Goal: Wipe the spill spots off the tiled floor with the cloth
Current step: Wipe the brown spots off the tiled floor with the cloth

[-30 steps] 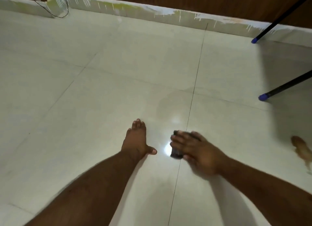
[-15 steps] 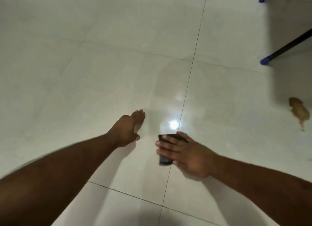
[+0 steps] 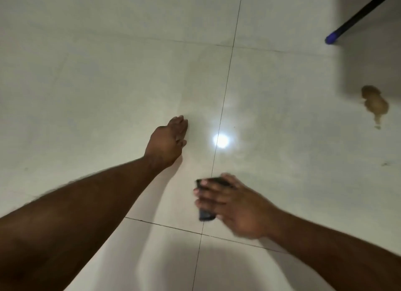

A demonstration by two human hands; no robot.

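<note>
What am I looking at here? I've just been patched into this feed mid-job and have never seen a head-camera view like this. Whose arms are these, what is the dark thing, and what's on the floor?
This is no machine: a person wears one wide-angle camera on the head, looking forward and down, so the two bare arms coming in from the bottom edge are theirs. The surface is a pale tiled floor with dark grout lines. The left hand rests on the tile with straight fingers, apparently as a prop. The right hand presses a dark cloth flat on the floor under spread fingers, right by a grout line; it is blurred. The bright dot is a light reflection, not a spill. The brown spill spot lies far right, untouched. At top right is a black pole with a blue tip.
</note>
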